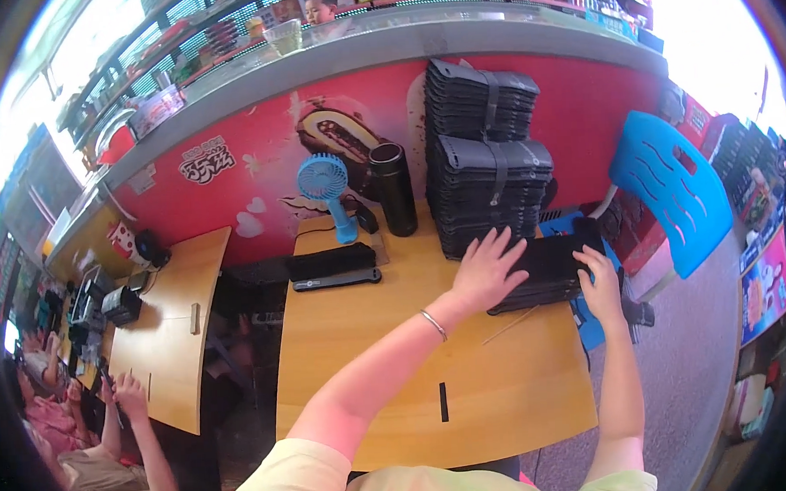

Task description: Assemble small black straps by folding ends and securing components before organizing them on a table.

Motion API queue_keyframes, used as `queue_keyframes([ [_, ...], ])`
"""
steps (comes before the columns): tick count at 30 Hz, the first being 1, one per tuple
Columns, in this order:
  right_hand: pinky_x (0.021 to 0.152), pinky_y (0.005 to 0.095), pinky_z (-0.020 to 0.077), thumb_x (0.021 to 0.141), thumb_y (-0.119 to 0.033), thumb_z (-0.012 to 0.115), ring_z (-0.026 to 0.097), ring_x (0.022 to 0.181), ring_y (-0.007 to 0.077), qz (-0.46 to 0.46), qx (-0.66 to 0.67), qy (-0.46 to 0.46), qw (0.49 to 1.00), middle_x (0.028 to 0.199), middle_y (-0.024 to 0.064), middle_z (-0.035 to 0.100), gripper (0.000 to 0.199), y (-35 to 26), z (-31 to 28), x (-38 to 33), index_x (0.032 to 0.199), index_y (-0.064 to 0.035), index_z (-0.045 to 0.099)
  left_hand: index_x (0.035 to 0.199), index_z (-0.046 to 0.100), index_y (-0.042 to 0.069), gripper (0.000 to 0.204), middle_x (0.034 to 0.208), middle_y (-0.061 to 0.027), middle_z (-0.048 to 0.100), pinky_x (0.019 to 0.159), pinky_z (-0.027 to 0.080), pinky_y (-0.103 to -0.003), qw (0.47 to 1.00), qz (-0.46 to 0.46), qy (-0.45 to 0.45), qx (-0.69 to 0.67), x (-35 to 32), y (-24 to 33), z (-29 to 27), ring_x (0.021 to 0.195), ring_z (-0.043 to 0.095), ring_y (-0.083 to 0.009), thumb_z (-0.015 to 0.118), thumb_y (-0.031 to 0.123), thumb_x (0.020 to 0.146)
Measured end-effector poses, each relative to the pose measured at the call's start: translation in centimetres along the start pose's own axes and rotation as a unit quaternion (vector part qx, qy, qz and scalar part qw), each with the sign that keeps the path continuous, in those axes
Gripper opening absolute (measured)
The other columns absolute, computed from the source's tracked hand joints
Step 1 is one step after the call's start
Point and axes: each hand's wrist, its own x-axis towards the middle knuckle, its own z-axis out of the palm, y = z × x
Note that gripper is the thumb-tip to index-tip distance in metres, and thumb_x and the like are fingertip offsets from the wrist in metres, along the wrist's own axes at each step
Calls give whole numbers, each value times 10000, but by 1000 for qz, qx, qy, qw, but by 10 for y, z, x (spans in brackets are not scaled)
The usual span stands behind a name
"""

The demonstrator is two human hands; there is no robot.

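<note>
A low stack of flat black fabric pieces lies at the right side of the wooden table. My left hand is open over the stack's left end, with its fingers spread. At the right end, my right hand has its fingers bent but apart, with the fingertips against the black cloth. Behind my left hand rises a tall pile of banded black bundles. A thin stick rests in front of the low stack, and a short black strip lies nearer to me.
On the table stand a blue fan and a dark bottle, with folded black pieces in front of them. A blue chair stands to the right. At the left table, other people sit working.
</note>
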Motion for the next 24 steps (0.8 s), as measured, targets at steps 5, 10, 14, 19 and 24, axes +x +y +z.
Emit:
queue_keyframes([
  [5,975,398,395,782,-7,580,508,1117,336,-8,-10,-21,1000,1193,164,573,318,3,0,-1,1095,-50,619,1374,407,186,546,1431,-192,324,1057,243,-544,996,10,-50,73,-7,-5,17,1326,287,-388,471,456,904],
  [10,970,397,399,811,-20,563,514,1110,331,-1,-15,-34,999,1194,164,574,297,3,2,-3,1100,-50,622,1381,398,195,549,1434,-187,324,1065,225,-546,996,2,-56,75,-9,-5,19,1333,284,-373,459,466,907],
  [14,975,400,396,814,-19,558,512,1116,331,-8,-10,-45,999,1197,164,573,299,0,3,0,1105,-50,621,1383,396,188,563,1442,-184,314,1074,204,-547,993,-7,-85,80,-9,-3,12,1343,268,-371,457,477,904],
  [19,994,397,379,822,-21,552,492,1144,330,0,-40,4,999,1213,167,560,301,-12,-14,-11,1116,-48,613,1393,379,166,595,1450,-180,305,1084,185,-543,995,16,-14,93,-14,12,4,1349,256,-369,486,469,892],
  [24,677,316,486,803,4,589,641,731,224,39,130,34,990,795,97,674,62,-93,-46,-28,812,-9,650,1201,544,108,426,1273,-156,477,1080,230,-514,996,47,78,13,-47,26,-35,1256,384,-323,622,298,828],
])
